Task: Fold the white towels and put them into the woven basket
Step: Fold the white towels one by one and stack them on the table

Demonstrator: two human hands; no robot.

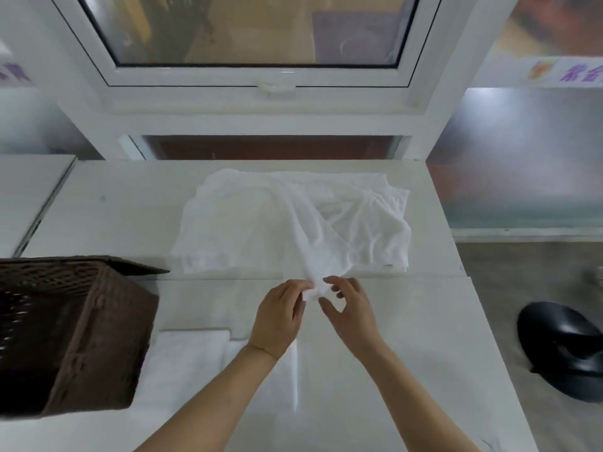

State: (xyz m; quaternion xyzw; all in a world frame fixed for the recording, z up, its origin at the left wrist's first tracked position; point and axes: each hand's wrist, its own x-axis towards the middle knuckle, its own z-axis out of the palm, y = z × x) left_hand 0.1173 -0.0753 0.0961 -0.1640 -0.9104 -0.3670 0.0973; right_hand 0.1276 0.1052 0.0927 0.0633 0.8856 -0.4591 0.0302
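**Towel corner pinched between both hands**

Head view: a crumpled white towel [277, 220] is spread loosely over the far half of the white table [408, 337], below the window [257, 31]. Its near corner is drawn toward the person and gripped by the left hand [277, 318] and the right hand [349, 308], whose fingertips are closed on the cloth side by side. A folded towel [192, 360] lies flat on the near part of the table, partly covered by the left forearm. The woven basket [81, 334] stands at the left edge, just beside the folded towel. A black object [564, 347] is seen on the floor at right.
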